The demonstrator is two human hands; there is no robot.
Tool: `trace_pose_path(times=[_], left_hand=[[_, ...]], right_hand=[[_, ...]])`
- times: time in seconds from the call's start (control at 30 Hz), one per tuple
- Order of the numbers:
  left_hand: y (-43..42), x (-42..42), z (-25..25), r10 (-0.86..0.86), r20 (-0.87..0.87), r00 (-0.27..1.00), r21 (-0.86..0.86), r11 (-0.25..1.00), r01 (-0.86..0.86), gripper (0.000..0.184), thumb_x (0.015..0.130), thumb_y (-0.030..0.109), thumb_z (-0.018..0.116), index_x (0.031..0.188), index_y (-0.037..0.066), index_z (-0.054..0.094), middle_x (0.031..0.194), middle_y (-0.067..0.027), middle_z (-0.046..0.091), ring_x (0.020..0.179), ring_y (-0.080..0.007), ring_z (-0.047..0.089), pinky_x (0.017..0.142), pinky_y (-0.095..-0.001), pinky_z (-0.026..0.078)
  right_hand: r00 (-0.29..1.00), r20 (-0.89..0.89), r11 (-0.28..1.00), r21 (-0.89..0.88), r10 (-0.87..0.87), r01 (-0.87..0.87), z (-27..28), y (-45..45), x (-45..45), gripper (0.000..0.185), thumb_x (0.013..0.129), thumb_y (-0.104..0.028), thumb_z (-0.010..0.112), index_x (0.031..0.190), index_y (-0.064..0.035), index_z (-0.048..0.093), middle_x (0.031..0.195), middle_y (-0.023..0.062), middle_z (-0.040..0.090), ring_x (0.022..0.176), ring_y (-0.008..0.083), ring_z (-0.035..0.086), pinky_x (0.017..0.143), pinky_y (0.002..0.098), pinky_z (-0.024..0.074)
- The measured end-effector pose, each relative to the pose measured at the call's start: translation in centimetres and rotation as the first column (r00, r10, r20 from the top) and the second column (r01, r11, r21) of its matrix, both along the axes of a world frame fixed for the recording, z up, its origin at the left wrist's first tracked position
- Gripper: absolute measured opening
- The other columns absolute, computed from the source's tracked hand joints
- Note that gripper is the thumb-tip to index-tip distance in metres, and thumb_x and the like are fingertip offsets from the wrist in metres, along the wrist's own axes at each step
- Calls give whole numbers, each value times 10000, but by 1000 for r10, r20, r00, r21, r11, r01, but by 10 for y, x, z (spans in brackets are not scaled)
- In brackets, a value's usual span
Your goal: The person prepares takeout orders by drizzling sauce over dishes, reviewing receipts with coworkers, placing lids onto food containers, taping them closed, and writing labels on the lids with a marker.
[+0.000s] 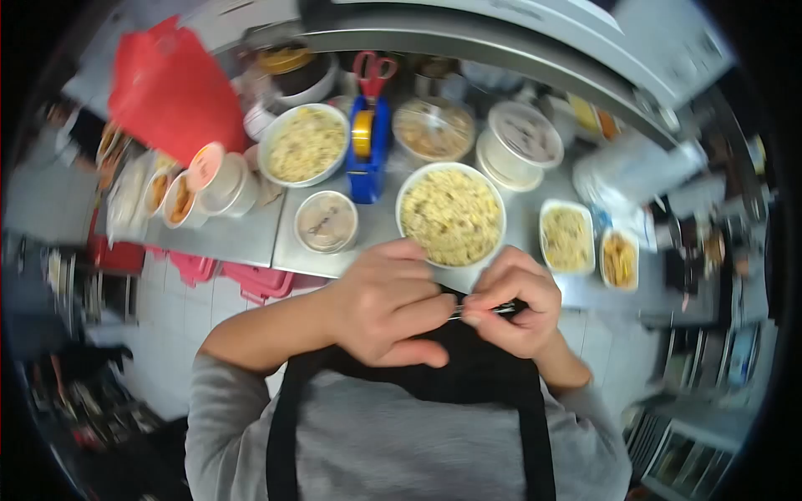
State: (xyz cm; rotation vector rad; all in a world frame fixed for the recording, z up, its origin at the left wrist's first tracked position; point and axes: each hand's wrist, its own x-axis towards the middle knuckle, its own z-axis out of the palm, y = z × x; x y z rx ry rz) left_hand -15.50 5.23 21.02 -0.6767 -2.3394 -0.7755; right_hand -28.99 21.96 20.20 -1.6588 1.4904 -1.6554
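Note:
My left hand [397, 305] is closed in front of the black apron, its fingertips almost touching my right hand. With thumb and forefinger, my right hand [516, 305] pinches a small, thin, shiny item [504, 309] that also reaches the fingers of my left hand; too little of it shows to name it. Just beyond both hands, a round white bowl of fried rice [451, 215] stands near the counter's front edge. To its left is a round lidded tub [326, 222] with dark writing on the lid.
Behind stand a blue tape dispenser [368, 150] with red scissors [373, 73], another rice bowl [304, 144], a wrapped bowl [433, 129] and stacked tubs [523, 135]. Two rectangular containers [567, 237] [619, 260] stand right; a red bag [171, 92] and cups [219, 179] left.

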Motion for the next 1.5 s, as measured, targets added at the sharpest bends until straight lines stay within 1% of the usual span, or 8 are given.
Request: trace_pose_path(times=[0.17, 0.3, 0.47, 0.7, 0.83, 1.13, 1.3, 1.5], left_hand=[[-21, -46, -57, 513, -20, 858, -30, 858, -513, 341, 781, 328, 618, 961, 44, 557, 859, -104, 528, 816, -279, 512, 719, -375, 397], [-80, -17, -100, 940, 105, 326, 50, 322, -945, 259, 752, 167, 634, 972, 53, 560, 946, -134, 535, 939, -325, 499, 831, -398, 410], [-132, 45, -157, 758, 653, -14, -84, 54, -995, 284, 810, 276, 593, 964, 38, 569, 926, -157, 593, 842, -299, 585, 729, -394, 460], [-108, 75, -180, 624, 707, 334, 312, 149, -938, 260, 852, 286, 561, 899, 32, 529, 764, -156, 622, 686, -238, 614, 640, -349, 476], [-105, 116, -173, 684, 689, 241, 256, 82, -963, 248, 863, 273, 551, 871, 29, 507, 706, -154, 606, 641, -238, 611, 599, -357, 470], [-227, 262, -56, 798, 603, -30, 7, -43, -999, 278, 845, 289, 537, 824, 12, 517, 710, -206, 596, 673, -345, 601, 617, -407, 458], [-306, 255, -42, 855, 505, 114, 172, 30, -985, 302, 850, 297, 512, 855, -5, 528, 769, -209, 607, 731, -353, 597, 674, -420, 455], [-356, 193, -99, 844, 537, 9, 37, -13, -999, 375, 859, 396, 519, 834, 24, 552, 786, -180, 619, 754, -329, 602, 710, -400, 459]], right_hand=[[833, 141, 828, 283, -535, 484, -71, 40, -75, 61, 775, -11, 611, 812, -45, 577, 742, 31, 520, 657, 105, 503, 546, 195, 391], [509, -379, 466, 205, -773, 861, -139, 74, -230, 55, 806, -59, 584, 850, -31, 565, 813, 66, 542, 720, 144, 543, 613, 248, 420], [369, -595, 552, -154, -714, 820, -106, 19, -251, 93, 823, -98, 576, 864, -15, 568, 835, 118, 569, 765, 231, 550, 673, 305, 434], [960, -32, 946, 164, -280, 281, -64, -98, -82, 77, 846, -33, 568, 914, -6, 591, 908, 63, 582, 773, 97, 562, 678, 219, 466], [968, 218, 925, 327, 127, -194, -91, -206, 24, 102, 860, -80, 572, 916, 3, 594, 844, 52, 606, 696, 96, 594, 593, 228, 481], [998, 55, 722, 690, 29, -59, -103, -470, 117, 373, 816, -363, 591, 773, 8, 590, 653, 132, 608, 582, 209, 623, 466, 303, 505], [947, -254, 925, 273, -196, 264, -62, -474, 83, 321, 816, -319, 594, 706, -17, 600, 629, 87, 598, 551, 161, 579, 483, 270, 467], [973, 151, 967, 215, -174, 139, 55, -427, 132, 240, 858, -280, 548, 847, -48, 609, 740, 25, 613, 621, 99, 583, 525, 246, 502]])
